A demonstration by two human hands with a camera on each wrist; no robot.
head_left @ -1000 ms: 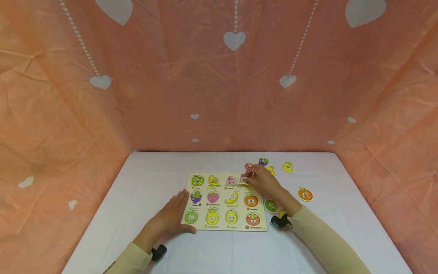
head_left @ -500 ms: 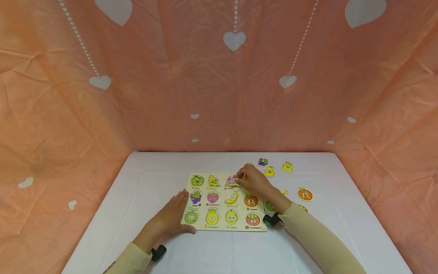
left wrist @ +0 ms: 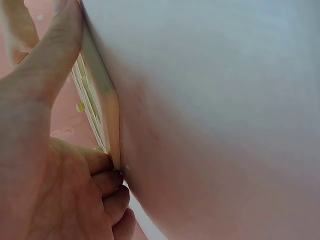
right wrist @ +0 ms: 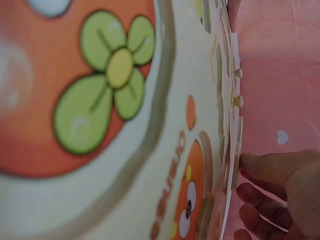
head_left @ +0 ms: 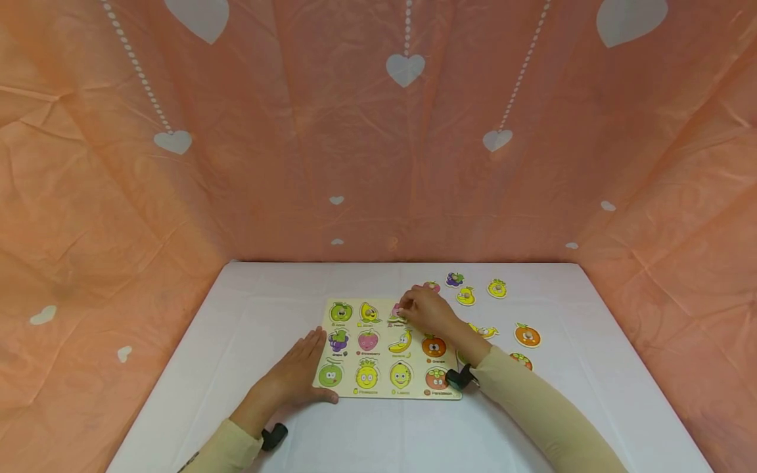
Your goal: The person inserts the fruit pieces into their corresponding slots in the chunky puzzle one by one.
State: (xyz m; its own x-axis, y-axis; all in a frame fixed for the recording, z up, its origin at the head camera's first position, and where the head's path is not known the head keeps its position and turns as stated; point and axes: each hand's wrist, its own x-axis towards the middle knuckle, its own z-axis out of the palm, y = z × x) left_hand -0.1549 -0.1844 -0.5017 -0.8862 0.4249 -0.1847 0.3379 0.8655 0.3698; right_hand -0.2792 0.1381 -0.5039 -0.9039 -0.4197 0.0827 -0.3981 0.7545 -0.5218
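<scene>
A pale wooden fruit puzzle board [head_left: 383, 389] lies flat on the white table. At its front left corner my left hand [head_left: 290, 371] rests with fingers along the left edge and thumb by the front edge; the left wrist view shows the board's side [left wrist: 114, 110] against this hand. Over the back row, my right hand [head_left: 430, 309] pinches a pink peach piece [head_left: 396, 310] at the peach slot, partly covering it. From the side, its thumb and fingertips meet the thin piece [right wrist: 239, 150] at the board surface. Knobbed apple [head_left: 341, 312] and yellow mango [head_left: 369, 313] pieces sit in their slots.
Loose pieces lie right of the board: strawberry [head_left: 432, 286], grape [head_left: 454, 280], pear [head_left: 465, 296], pineapple [head_left: 497, 288], banana [head_left: 486, 332], orange [head_left: 527, 336] and persimmon [head_left: 522, 360]. The right forearm partly covers others. An orange cloth backdrop [head_left: 378, 223] encloses the table's back and sides.
My right hand has moved left from the board's back right corner to the peach slot, carrying the peach piece down onto it. The left hand stays in place.
</scene>
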